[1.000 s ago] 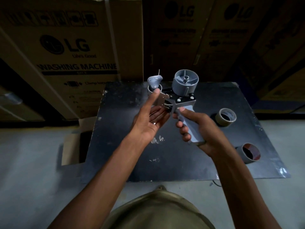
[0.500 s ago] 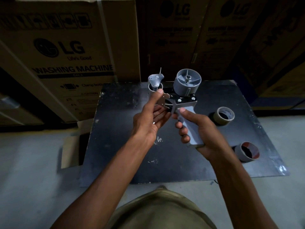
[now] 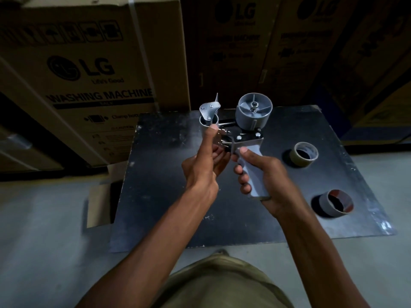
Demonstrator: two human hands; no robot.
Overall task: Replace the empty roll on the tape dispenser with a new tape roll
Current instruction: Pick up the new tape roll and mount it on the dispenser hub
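I hold a grey hand-held tape dispenser upright above a black board. My right hand grips its pistol handle. Its bare grey spool hub sits at the top right with no roll on it. My left hand is at the dispenser's front end, thumb raised against the small roller and metal blade plate, fingers curled under the frame. Two rolls lie on the board to the right: a pale tape roll farther back and a brown cardboard-looking roll nearer me.
Large cardboard washing-machine boxes stand close behind the board. A small open carton lies on the grey floor at the board's left edge. My knee in khaki cloth fills the bottom middle.
Both hands and the dispenser stay in nearly the same pose; the view has shifted slightly. The grips are the same.
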